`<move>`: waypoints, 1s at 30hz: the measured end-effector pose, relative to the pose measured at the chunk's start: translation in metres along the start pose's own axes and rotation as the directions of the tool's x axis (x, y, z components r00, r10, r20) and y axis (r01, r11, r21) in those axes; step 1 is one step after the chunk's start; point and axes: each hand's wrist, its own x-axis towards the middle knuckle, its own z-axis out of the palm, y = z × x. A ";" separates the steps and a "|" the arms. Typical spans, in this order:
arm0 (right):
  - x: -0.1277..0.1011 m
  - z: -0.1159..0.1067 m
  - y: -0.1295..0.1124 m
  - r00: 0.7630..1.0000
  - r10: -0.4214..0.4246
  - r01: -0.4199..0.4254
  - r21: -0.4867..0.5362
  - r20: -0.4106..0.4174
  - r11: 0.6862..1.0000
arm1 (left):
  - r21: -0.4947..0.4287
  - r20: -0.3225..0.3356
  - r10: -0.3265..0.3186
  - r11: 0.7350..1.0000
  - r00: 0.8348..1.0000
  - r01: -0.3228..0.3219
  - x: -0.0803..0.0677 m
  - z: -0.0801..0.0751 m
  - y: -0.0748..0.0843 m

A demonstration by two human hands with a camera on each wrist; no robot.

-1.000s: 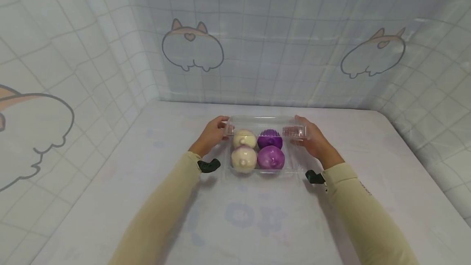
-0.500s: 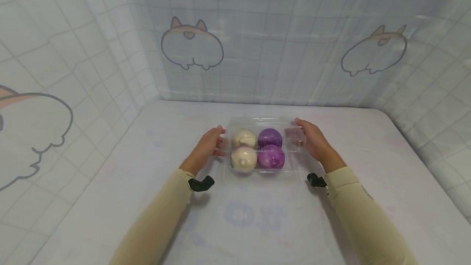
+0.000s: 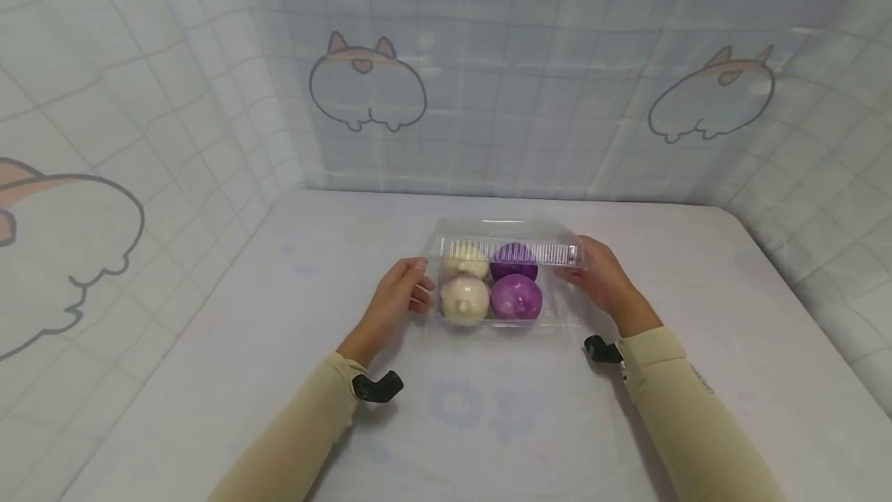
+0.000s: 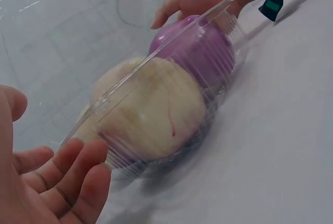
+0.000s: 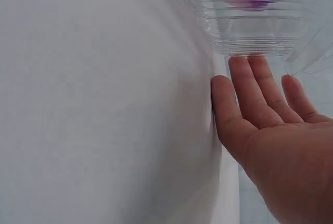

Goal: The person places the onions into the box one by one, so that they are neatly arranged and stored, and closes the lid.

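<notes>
A clear plastic clamshell box [image 3: 503,324] stands on the white table and holds two white onions [image 3: 463,300] and two purple onions [image 3: 516,297]. Its ribbed lid [image 3: 512,252] hangs partly raised over the back pair. My left hand [image 3: 407,293] lies relaxed at the box's near left side. In the left wrist view the left hand's fingers [image 4: 73,177] reach the box's corner [image 4: 119,153], with a white onion [image 4: 151,114] and a purple onion [image 4: 195,47] behind. My right hand [image 3: 598,273] rests flat against the right side. There its straight fingers [image 5: 252,86] touch the ribbed wall [image 5: 250,36].
A white cloth-covered table [image 3: 488,424] reaches to curtain walls [image 3: 530,84] with a checked pattern and cartoon prints at the back, left and right. Black wrist straps [image 3: 376,387] sit on both beige sleeves.
My left hand has slid back along the box's left side toward me. The ribbed lid edge sank half a second ago and now shows again above the back onions. The right hand stayed beside the box.
</notes>
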 end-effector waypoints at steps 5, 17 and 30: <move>-0.002 0.000 0.004 1.000 -0.025 0.025 -0.005 -0.007 1.000 | -0.041 -0.001 0.015 0.999 1.000 -0.016 -0.002 0.004 -0.001; -0.008 -0.008 0.017 0.999 0.031 -0.031 0.003 -0.012 1.000 | -0.165 0.028 0.057 0.985 0.998 -0.051 -0.001 0.005 -0.005; -0.015 -0.017 0.023 0.998 0.065 -0.066 0.111 0.015 0.992 | -0.212 0.180 0.055 0.977 0.982 -0.016 -0.002 0.001 -0.016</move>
